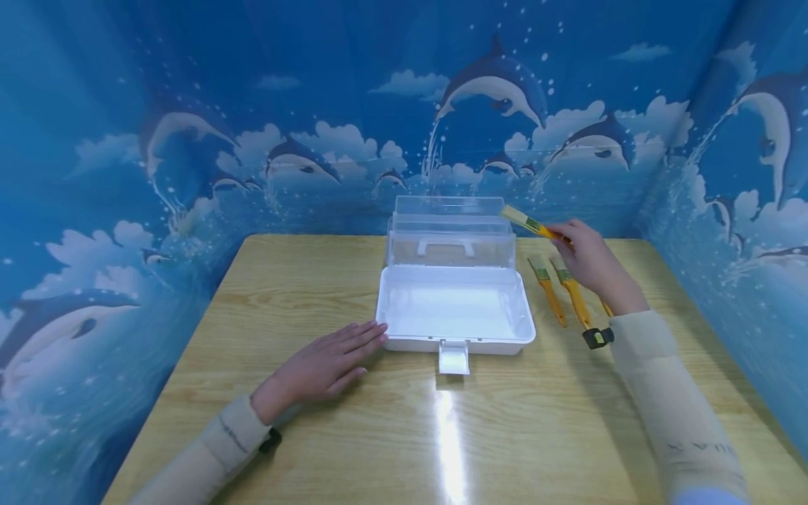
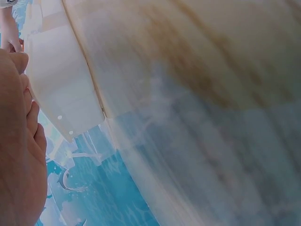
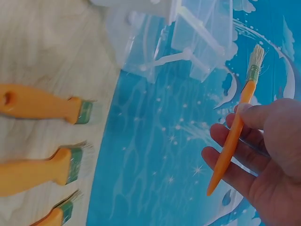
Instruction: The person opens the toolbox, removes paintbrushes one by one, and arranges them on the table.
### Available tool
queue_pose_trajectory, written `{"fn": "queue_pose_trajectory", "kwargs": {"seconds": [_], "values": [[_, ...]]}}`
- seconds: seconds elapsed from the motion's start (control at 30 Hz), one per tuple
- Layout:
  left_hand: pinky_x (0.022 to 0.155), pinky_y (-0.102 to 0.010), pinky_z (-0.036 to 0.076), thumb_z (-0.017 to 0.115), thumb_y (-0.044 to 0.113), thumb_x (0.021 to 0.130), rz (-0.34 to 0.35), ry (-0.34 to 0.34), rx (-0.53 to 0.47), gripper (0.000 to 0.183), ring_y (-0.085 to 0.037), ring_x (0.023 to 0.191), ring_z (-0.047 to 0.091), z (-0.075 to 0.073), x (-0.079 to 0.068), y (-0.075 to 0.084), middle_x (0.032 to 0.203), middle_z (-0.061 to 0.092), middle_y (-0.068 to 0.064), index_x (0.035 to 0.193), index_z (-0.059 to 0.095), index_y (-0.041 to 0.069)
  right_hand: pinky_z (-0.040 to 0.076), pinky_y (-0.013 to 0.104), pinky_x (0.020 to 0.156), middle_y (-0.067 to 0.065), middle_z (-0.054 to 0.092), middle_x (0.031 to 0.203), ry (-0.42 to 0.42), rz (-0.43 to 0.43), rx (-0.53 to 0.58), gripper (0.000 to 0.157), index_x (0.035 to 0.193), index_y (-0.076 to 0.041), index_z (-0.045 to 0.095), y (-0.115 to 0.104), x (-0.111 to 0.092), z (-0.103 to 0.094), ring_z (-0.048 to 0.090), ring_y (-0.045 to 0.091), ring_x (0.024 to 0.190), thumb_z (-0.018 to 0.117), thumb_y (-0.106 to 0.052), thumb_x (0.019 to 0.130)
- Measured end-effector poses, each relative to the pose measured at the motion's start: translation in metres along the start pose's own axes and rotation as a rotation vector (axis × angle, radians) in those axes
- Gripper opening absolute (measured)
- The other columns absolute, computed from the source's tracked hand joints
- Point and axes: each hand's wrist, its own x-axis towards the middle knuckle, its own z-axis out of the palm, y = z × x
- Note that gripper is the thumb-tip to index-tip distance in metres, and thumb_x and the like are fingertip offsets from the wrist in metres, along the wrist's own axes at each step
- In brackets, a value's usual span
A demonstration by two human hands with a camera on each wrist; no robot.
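My right hand [image 1: 590, 261] pinches a paintbrush [image 3: 233, 129] by its orange handle, with thumb on one side and fingers on the other. The brush is raised above the table, its pale bristles pointing left toward the clear lid [image 1: 451, 242] of a white plastic box [image 1: 454, 308]. That box stands with its lid tipped back and its inside bare; a white latch [image 1: 454, 359] hangs at the front. My left hand [image 1: 328, 359] lies with fingers extended, the fingertips touching the box's front left corner. In the left wrist view the box's wall [image 2: 66, 80] shows beside the hand.
Right of the box, several orange-handled paintbrushes lie on the wooden table [image 1: 284, 294], among them a slim one [image 1: 550, 294] and a wider one [image 1: 576, 298]. A blue dolphin-print curtain [image 1: 353, 91] encloses the table at the back and sides.
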Motion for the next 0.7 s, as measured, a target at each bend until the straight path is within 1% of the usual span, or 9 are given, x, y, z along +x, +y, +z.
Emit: {"fn": "queue_pose_trajectory", "kwargs": {"seconds": [0.17, 0.33, 0.57, 0.7], "values": [[0.128, -0.039, 0.021, 0.048, 0.030, 0.108, 0.002, 0.000, 0.004, 0.061, -0.020, 0.156, 0.020, 0.001, 0.000, 0.000, 0.170, 0.019, -0.002, 0.162, 0.026, 0.012, 0.054, 0.058, 0.086, 0.026, 0.055, 0.124, -0.025, 0.026, 0.004, 0.037, 0.141, 0.005, 0.053, 0.011, -0.007, 0.000, 0.056, 0.042, 0.107, 0.046, -0.012, 0.109], [0.128, -0.039, 0.021, 0.048, 0.030, 0.108, 0.002, 0.002, 0.005, 0.061, -0.020, 0.156, 0.020, 0.001, -0.001, 0.000, 0.170, 0.018, -0.002, 0.162, 0.025, 0.013, 0.054, 0.057, 0.085, 0.026, 0.055, 0.123, -0.039, 0.042, -0.011, 0.038, 0.142, 0.005, 0.052, 0.021, -0.015, 0.001, 0.057, 0.041, 0.106, 0.046, -0.014, 0.109], [0.128, -0.039, 0.021, 0.046, 0.031, 0.108, -0.005, -0.004, -0.001, 0.061, -0.020, 0.156, 0.020, 0.001, -0.001, 0.000, 0.171, 0.017, -0.002, 0.162, 0.023, 0.013, 0.055, 0.058, 0.082, 0.029, 0.057, 0.120, -0.038, 0.032, -0.052, 0.036, 0.140, 0.008, 0.053, 0.036, -0.027, 0.003, 0.059, 0.042, 0.102, 0.046, -0.009, 0.109], [0.128, -0.039, 0.021, 0.047, 0.030, 0.108, -0.008, -0.009, 0.000, 0.062, -0.020, 0.156, 0.019, 0.000, -0.001, 0.000, 0.171, 0.017, -0.002, 0.162, 0.024, 0.013, 0.054, 0.058, 0.080, 0.029, 0.057, 0.118, -0.041, 0.046, -0.056, 0.036, 0.138, 0.009, 0.054, 0.046, -0.035, 0.004, 0.059, 0.042, 0.101, 0.046, -0.009, 0.109]]}}
